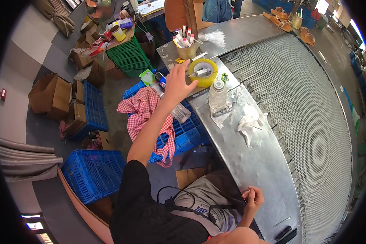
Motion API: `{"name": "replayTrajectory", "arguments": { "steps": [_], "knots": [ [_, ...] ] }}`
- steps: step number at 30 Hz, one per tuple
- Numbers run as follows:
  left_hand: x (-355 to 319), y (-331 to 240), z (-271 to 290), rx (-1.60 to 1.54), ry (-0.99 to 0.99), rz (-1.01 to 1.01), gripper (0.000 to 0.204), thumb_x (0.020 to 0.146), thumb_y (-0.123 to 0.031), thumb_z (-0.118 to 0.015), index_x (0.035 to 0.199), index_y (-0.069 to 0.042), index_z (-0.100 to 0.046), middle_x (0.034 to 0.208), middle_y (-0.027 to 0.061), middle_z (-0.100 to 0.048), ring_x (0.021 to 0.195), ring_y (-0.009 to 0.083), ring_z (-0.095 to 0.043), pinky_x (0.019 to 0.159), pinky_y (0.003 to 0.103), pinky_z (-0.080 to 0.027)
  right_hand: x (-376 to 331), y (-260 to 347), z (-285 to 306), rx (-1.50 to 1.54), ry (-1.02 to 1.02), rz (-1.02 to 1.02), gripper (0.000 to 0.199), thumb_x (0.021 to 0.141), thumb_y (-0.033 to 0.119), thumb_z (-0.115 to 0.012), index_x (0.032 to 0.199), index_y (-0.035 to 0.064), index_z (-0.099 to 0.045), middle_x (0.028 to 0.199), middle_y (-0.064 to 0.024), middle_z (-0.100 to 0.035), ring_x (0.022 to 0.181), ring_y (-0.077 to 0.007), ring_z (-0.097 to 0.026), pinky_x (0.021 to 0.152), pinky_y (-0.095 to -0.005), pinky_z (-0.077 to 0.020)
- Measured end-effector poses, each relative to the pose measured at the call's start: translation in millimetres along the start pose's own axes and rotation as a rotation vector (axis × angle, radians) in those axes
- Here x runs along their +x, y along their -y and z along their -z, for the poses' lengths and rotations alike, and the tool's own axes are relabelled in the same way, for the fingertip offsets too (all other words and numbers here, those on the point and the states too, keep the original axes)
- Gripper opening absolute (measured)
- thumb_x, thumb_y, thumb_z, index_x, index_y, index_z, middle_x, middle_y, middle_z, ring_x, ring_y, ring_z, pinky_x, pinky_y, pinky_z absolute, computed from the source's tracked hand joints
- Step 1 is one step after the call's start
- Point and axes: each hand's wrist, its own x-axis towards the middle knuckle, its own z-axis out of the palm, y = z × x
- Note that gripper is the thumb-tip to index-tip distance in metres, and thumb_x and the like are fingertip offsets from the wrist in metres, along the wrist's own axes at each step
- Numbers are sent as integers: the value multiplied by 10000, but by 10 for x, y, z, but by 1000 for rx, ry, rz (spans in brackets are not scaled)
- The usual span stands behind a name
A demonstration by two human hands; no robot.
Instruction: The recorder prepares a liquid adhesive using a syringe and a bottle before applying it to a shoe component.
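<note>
My left hand point(178, 84) is stretched out over the far end of the metal bench, thumb and fingers apart. It is at the left edge of a yellow-green roll of tape point(209, 82); whether it touches the roll I cannot tell. Inside the roll's core lies a small syringe-like item point(200, 72). Closer to me stands a clear plastic bottle point(218, 96), with a white crumpled tissue point(250, 127) to its right. My right hand point(253, 199) rests by the bench's near edge, fingers pinched around something small and pale that I cannot make out.
A honeycomb-patterned conveyor belt point(309, 122) runs along the right. Behind the tape stands a cup of markers point(187, 49). On the left are blue crates point(92, 175), a checkered cloth point(144, 114) and cardboard boxes point(51, 96). Black pens point(286, 235) lie near me.
</note>
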Motion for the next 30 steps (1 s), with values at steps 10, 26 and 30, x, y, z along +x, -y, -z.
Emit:
{"name": "replayTrajectory", "arguments": {
  "steps": [10,26,30],
  "knots": [
    [29,133,-314,-139,-74,57,585,767,-137,-740,1309,-72,-528,920,82,-595,920,269,-580,841,395,-474,44,12,41,43,9,-32,144,979,70,-547,994,-47,-629,651,-81,-603,595,-140,-595,596,-262,-502],
    [48,418,-423,-874,-307,259,475,836,-28,-743,1236,-52,-489,934,41,-637,849,112,-617,773,246,-515,-9,65,20,10,-5,-12,148,978,70,-548,1004,-50,-630,673,-80,-609,619,-136,-597,607,-258,-502],
    [53,400,-546,-821,-198,267,460,850,-68,-739,1243,-51,-501,936,34,-619,839,113,-596,768,259,-503,-33,23,19,7,-13,14,148,979,72,-547,1003,-48,-630,671,-79,-609,614,-136,-597,601,-257,-500]
  ]
}}
